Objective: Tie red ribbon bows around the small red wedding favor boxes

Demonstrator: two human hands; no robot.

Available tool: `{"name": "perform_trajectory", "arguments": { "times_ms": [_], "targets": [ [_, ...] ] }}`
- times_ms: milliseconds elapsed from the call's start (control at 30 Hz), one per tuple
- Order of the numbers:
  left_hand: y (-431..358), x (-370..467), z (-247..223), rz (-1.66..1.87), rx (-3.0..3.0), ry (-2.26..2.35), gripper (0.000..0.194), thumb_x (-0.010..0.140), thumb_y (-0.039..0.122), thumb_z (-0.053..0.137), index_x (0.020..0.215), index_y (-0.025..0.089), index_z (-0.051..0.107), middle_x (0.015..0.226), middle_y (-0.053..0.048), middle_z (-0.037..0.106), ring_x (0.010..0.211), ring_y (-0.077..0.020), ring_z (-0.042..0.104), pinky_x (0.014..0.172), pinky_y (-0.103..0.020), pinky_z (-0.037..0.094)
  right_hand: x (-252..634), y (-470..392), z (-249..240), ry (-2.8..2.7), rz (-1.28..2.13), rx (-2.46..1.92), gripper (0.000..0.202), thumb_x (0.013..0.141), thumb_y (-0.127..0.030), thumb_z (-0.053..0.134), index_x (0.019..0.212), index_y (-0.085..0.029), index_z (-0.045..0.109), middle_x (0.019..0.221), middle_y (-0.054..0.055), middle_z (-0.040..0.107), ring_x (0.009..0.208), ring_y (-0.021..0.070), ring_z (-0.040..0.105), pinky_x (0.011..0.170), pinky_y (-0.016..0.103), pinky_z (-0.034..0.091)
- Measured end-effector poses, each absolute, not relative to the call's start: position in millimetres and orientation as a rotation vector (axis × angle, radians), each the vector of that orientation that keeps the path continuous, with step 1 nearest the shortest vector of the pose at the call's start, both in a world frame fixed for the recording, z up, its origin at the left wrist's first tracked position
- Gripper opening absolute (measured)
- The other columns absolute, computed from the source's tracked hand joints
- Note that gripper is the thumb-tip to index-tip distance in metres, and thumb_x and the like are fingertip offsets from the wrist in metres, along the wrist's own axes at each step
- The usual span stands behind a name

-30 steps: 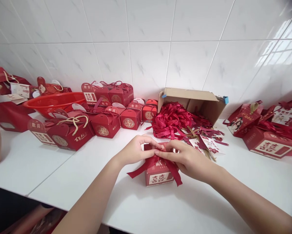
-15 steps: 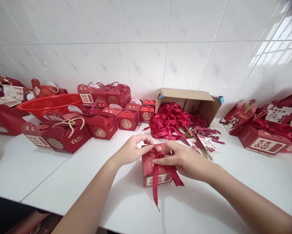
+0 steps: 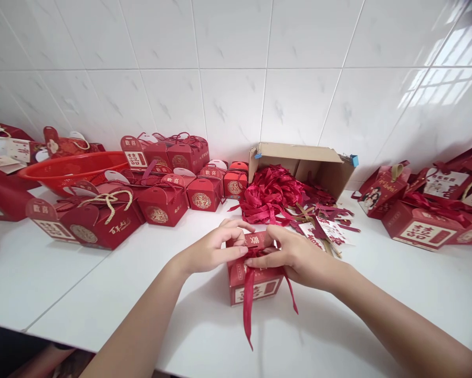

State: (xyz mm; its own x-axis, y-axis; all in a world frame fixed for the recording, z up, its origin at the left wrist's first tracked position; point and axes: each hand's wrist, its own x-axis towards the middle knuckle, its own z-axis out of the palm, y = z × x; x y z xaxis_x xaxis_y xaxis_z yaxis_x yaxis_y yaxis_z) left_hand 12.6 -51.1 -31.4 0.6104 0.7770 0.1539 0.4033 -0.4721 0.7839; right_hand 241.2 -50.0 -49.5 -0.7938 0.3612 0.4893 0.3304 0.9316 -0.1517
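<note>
Item: one red gift box (image 3: 259,291), standing upright on the white worktop (image 3: 330,336) directly in front of you, under both your hands; a pale panel with red characters marks its near face.

Trimming: one red ribbon (image 3: 248,310) at the top of the box, one end hanging down over the near face to the worktop side, another at the right edge.

Your left hand (image 3: 210,249): at the box's upper left, thumb and forefinger curled close together beside the ribbon; whether they grip it you cannot tell.

Your right hand (image 3: 299,260): over the box's upper right, fingers pinching the ribbon, thumb laid across it.

Just behind: a heap of red ribbons (image 3: 271,194), spilling from a cardboard carton (image 3: 304,152) lying on its side; printed tags (image 3: 332,231) beside the heap.

To your left: a red box with cream cord (image 3: 117,223), small red boxes (image 3: 163,205) set near one another, a red basin (image 3: 74,170).

To your right: a red box with a ribbon (image 3: 425,231), near a box bearing a couple's picture (image 3: 381,194).

Backdrop: white tiled wall (image 3: 228,37).
</note>
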Motion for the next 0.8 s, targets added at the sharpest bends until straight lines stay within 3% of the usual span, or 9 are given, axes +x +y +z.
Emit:
{"name": "perform_trajectory", "arguments": {
  "times_ms": [133,233,333,467,633,800],
  "targets": [
    [-53,14,-30,0.702,2.109,0.931,0.022,0.086,0.034,0.054,0.071,0.02,0.06,0.13,-0.007,0.055,0.127,-0.0266,0.043,0.101,-0.04,0.039,241,-50,-51,-2.552,0.093,-0.52,0.023,0.091,-0.026,0.057,0.107,-0.032,0.072,0.086,0.005,0.055,0.076,0.0153,0.05,0.062,0.026,0.043],
    [-52,14,-32,0.744,2.099,0.978,0.031,0.088,0.039,0.051,0.066,0.02,0.062,0.125,-0.007,0.058,0.125,-0.0261,0.044,0.105,-0.042,0.035,241,-50,-51,-2.549,0.038,-0.494,0.023,0.09,-0.026,0.059,0.108,-0.032,0.072,0.081,0.004,0.053,0.073,0.0153,0.048,0.059,0.025,0.04],
    [-52,18,-33,0.823,2.079,0.957,0.032,0.087,0.039,0.053,0.063,0.018,0.057,0.114,-0.008,0.063,0.109,-0.0232,0.055,0.095,-0.037,0.044,239,-53,-45,-2.57,0.019,-0.523,0.021,0.091,-0.028,0.057,0.103,-0.031,0.073,0.081,0.004,0.053,0.073,0.0152,0.048,0.059,0.026,0.039],
    [-55,28,-36,0.88,2.036,1.004,0.017,0.084,0.034,0.058,0.076,0.018,0.061,0.092,-0.005,0.066,0.084,-0.0173,0.061,0.077,-0.029,0.049,237,-57,-39,-2.593,0.028,-0.64,0.02,0.092,-0.034,0.055,0.094,-0.03,0.075,0.077,0.003,0.052,0.071,0.015,0.047,0.058,0.026,0.036],
    [-58,36,-38,0.915,1.993,1.07,0.024,0.082,0.033,0.061,0.065,0.017,0.055,0.082,-0.003,0.064,0.076,-0.0158,0.06,0.073,-0.028,0.048,241,-53,-42,-2.547,-0.104,-0.45,0.027,0.094,-0.016,0.049,0.102,-0.028,0.072,0.081,0.004,0.057,0.077,0.015,0.05,0.07,0.029,0.038],
    [-58,35,-39,0.91,1.925,0.995,0.028,0.081,0.029,0.063,0.059,0.017,0.049,0.084,-0.004,0.066,0.078,-0.0155,0.06,0.072,-0.028,0.047,244,-47,-44,-2.464,-0.177,-0.449,0.028,0.094,-0.007,0.04,0.092,-0.018,0.065,0.078,0.003,0.059,0.07,0.0121,0.048,0.077,0.03,0.035]
  ]
}}
